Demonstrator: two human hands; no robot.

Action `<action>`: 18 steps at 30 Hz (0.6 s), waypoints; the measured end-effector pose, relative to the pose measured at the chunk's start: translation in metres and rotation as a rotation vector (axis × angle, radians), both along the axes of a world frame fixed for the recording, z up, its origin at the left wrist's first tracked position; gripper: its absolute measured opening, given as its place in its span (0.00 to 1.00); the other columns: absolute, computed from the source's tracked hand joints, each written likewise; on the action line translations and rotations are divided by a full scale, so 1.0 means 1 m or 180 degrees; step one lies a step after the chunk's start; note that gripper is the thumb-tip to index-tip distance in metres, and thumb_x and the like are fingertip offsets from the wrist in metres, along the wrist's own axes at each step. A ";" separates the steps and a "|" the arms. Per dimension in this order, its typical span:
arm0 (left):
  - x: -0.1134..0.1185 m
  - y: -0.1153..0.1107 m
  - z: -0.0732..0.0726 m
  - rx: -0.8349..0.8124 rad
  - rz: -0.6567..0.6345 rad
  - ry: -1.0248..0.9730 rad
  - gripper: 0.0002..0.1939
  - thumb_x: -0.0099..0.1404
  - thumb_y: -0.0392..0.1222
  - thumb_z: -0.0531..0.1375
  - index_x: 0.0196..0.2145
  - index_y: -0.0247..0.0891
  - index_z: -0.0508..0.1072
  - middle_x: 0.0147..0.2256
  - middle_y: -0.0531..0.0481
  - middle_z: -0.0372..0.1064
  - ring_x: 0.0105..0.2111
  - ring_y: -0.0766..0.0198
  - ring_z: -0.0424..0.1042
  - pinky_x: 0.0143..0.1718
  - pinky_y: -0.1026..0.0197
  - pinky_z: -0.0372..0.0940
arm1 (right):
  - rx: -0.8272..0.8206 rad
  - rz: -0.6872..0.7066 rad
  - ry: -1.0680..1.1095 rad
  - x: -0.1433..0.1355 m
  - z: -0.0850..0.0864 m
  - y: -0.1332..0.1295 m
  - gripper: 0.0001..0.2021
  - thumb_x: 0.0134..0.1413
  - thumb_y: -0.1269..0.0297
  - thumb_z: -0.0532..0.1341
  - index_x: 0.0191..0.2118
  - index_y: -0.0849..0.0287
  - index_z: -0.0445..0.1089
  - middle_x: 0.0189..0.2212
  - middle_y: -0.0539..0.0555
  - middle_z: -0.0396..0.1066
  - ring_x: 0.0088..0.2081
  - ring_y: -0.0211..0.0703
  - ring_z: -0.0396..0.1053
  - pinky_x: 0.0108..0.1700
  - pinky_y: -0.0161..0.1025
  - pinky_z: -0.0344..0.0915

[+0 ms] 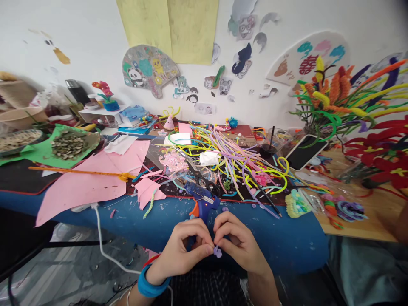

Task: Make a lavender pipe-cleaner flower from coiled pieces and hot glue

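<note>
A small lilac flower-like piece point(217, 252) hangs at the fingertips of both hands, below the table's front edge. My left hand point(191, 246) is closed, thumb and forefinger pinching at the piece's left side. From the right, my right hand point(237, 242) pinches a thin stem just above it; the fingers partly hide this stem. Just beyond the hands lies a blue glue gun point(207, 207) with an orange part and a small lit light. Black-handled scissors point(208, 183) lie behind it among lilac and yellow pipe cleaners point(231, 157).
Pink paper point(95, 182) covers the table's left part, crossed by an orange stick point(79, 171). A white cable point(101, 238) hangs off the front. On the right are a phone point(306, 152), pipe-cleaner flowers point(338, 97) and a wooden surface point(376, 208). Behind rises a white wall.
</note>
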State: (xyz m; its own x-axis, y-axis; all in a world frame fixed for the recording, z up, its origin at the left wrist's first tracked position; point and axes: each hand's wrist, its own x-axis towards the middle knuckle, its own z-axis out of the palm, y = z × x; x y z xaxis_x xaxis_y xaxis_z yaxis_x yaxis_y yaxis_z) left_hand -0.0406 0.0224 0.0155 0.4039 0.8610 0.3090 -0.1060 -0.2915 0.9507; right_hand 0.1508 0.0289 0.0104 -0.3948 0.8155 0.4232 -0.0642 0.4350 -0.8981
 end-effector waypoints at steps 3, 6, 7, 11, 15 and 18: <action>0.001 0.000 0.000 -0.0004 0.0001 0.0010 0.10 0.65 0.41 0.64 0.27 0.35 0.77 0.25 0.49 0.68 0.26 0.65 0.64 0.28 0.63 0.58 | 0.0079 0.0080 -0.0165 -0.001 0.003 0.001 0.05 0.63 0.64 0.61 0.35 0.54 0.72 0.35 0.51 0.66 0.39 0.41 0.67 0.44 0.36 0.64; 0.002 -0.001 0.000 -0.0013 -0.0011 0.0029 0.09 0.64 0.41 0.65 0.28 0.34 0.77 0.26 0.49 0.68 0.25 0.66 0.64 0.28 0.63 0.58 | 0.0093 0.0110 -0.0273 -0.002 0.006 0.002 0.05 0.63 0.65 0.59 0.34 0.54 0.69 0.36 0.51 0.66 0.39 0.41 0.66 0.44 0.37 0.64; 0.001 -0.001 0.000 -0.0015 -0.0020 0.0038 0.09 0.64 0.41 0.65 0.28 0.34 0.77 0.26 0.49 0.68 0.25 0.66 0.63 0.28 0.64 0.58 | 0.0092 0.0092 -0.0276 -0.001 0.006 0.002 0.05 0.63 0.65 0.58 0.34 0.54 0.68 0.36 0.51 0.66 0.39 0.41 0.66 0.44 0.37 0.64; -0.003 -0.004 -0.002 0.0032 0.0002 0.0041 0.09 0.64 0.40 0.64 0.27 0.35 0.76 0.25 0.49 0.68 0.26 0.66 0.63 0.28 0.63 0.58 | 0.0069 -0.0824 -0.0103 0.019 0.001 0.003 0.09 0.65 0.62 0.53 0.32 0.54 0.64 0.34 0.51 0.66 0.36 0.41 0.64 0.39 0.36 0.63; -0.006 -0.004 -0.004 0.0082 0.0015 -0.0029 0.09 0.65 0.40 0.64 0.27 0.35 0.76 0.25 0.48 0.69 0.25 0.66 0.63 0.28 0.63 0.59 | -0.0812 -0.2529 -0.0825 0.053 -0.014 0.002 0.17 0.63 0.54 0.56 0.24 0.55 0.63 0.21 0.47 0.60 0.26 0.40 0.59 0.30 0.36 0.58; -0.001 -0.005 -0.002 0.0121 -0.0132 -0.0077 0.11 0.65 0.42 0.64 0.26 0.35 0.76 0.24 0.47 0.70 0.24 0.66 0.62 0.26 0.63 0.58 | -0.1577 -0.1536 -0.1028 0.056 -0.027 0.000 0.15 0.55 0.50 0.64 0.43 0.55 0.75 0.31 0.52 0.73 0.32 0.45 0.69 0.35 0.39 0.65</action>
